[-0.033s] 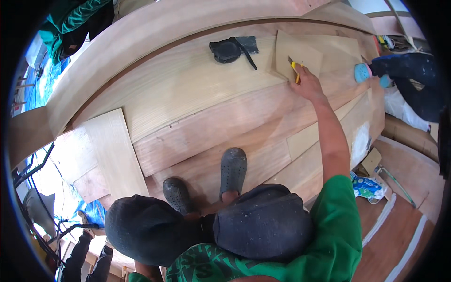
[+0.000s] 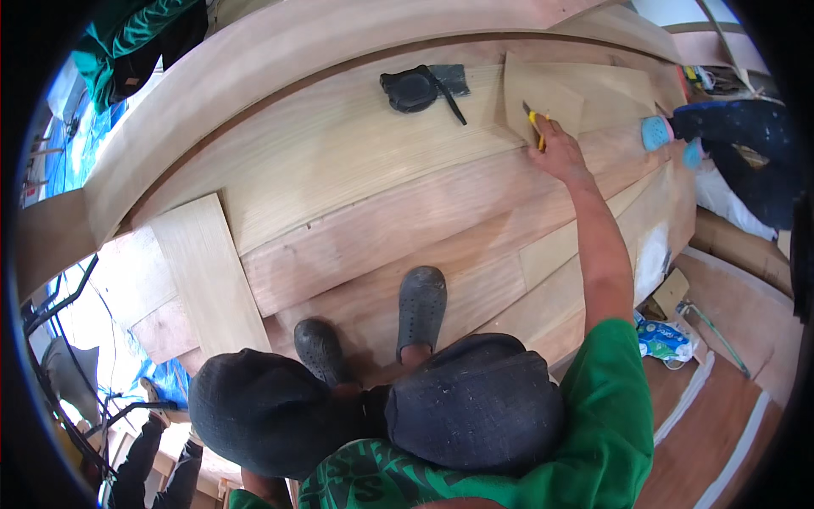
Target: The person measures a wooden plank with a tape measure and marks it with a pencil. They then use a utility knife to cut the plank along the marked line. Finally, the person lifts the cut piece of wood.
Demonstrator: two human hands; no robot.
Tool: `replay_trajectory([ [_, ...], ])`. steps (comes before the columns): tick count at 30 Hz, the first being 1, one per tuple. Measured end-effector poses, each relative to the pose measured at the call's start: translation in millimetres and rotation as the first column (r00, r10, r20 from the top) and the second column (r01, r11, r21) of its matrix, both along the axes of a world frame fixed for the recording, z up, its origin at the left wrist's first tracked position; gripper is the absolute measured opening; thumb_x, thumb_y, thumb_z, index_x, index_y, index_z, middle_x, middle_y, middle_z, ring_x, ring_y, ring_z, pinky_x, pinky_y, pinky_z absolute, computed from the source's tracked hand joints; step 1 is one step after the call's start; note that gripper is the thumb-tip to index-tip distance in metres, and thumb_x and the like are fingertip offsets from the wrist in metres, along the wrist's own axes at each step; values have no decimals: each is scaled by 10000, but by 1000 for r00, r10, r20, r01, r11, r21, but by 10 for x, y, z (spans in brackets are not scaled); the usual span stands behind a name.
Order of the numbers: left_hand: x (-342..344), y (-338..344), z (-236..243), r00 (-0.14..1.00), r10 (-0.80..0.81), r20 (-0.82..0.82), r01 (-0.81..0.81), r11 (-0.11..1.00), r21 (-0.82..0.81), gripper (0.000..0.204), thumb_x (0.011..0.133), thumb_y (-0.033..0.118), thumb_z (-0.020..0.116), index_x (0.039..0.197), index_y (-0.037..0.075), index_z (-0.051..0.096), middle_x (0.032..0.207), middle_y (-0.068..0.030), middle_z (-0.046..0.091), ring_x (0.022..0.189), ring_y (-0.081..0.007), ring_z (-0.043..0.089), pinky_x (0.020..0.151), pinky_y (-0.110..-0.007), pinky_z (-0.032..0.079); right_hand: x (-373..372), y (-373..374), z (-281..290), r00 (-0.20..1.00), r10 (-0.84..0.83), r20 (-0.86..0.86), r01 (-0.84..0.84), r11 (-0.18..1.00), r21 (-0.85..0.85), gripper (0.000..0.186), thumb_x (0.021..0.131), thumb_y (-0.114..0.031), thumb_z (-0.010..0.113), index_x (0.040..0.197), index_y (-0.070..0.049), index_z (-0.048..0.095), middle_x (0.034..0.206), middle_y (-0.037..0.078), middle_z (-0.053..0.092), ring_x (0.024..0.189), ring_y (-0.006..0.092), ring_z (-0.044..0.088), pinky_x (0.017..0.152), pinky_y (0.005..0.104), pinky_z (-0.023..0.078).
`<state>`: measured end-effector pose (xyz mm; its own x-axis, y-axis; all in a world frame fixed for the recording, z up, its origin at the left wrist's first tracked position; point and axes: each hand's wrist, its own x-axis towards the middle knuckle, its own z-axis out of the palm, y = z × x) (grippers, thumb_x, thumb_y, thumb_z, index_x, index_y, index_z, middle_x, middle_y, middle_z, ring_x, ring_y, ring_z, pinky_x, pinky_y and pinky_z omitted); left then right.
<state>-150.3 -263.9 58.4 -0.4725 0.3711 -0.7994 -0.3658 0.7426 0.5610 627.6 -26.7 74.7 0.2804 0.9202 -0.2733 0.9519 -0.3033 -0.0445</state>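
Observation:
My right hand (image 2: pixel 560 154) is closed around a yellow utility knife (image 2: pixel 535 124), its dark tip pointing up and left. Under the knife lies a loose, thin tan sheet (image 2: pixel 543 89) with angled edges, on pale wood boards (image 2: pixel 339 153). Left of the sheet rests a black rounded case (image 2: pixel 411 90) with a strap, overlapping a dark grey flat piece (image 2: pixel 454 78). My left hand is out of sight; only a bit of that arm shows beside my knee at the lower edge.
My grey clogs (image 2: pixel 422 301) stand on the boards. A curved wood rim (image 2: pixel 280 72) runs along the far side. One loose panel (image 2: pixel 208 263) lies at left. At right, another person's foot in a blue shoe (image 2: pixel 655 133) is near my hand. A blue packet (image 2: pixel 664 338) lies lower right.
Almost nothing differs. The knife and my right hand sit very slightly lower and to the right in the picture, still over the tan sheet.

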Motion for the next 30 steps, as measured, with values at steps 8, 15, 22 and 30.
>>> replay_trajectory([
  [8,208,-367,-96,986,166,29,-164,985,-62,373,1009,140,592,1346,14,493,1249,-137,601,1101,-225,628,959,-326,527,-168,249,-234,937,136,322,-283,835,471,578,870,-238,678,1410,-150,493,1290,165,562,1160,380,576,988,476,482],
  [15,226,-485,-75,957,289,8,-287,953,-94,401,1005,137,596,1365,11,472,1275,-146,585,1115,-241,626,974,-335,528,-2169,389,-358,771,563,-298,-420,801,426,444,850,-139,705,1269,-48,590,1159,156,569,984,353,621,830,431,539],
  [22,120,-303,-55,934,355,27,-351,930,-107,430,1001,134,600,1384,7,450,1301,-155,568,1129,-257,623,988,-343,529,-3062,868,-294,698,588,-409,-529,808,259,791,749,-251,821,1425,-51,463,1332,174,465,1041,360,611,899,454,530],
  [30,-368,-9,-85,956,286,57,-280,955,-97,464,997,131,604,1406,3,426,1331,-166,550,1146,-275,621,1005,-353,530,-2319,140,-478,843,312,-439,-156,922,355,563,904,-111,687,1414,-18,470,1087,159,597,860,261,653,797,332,547],
])
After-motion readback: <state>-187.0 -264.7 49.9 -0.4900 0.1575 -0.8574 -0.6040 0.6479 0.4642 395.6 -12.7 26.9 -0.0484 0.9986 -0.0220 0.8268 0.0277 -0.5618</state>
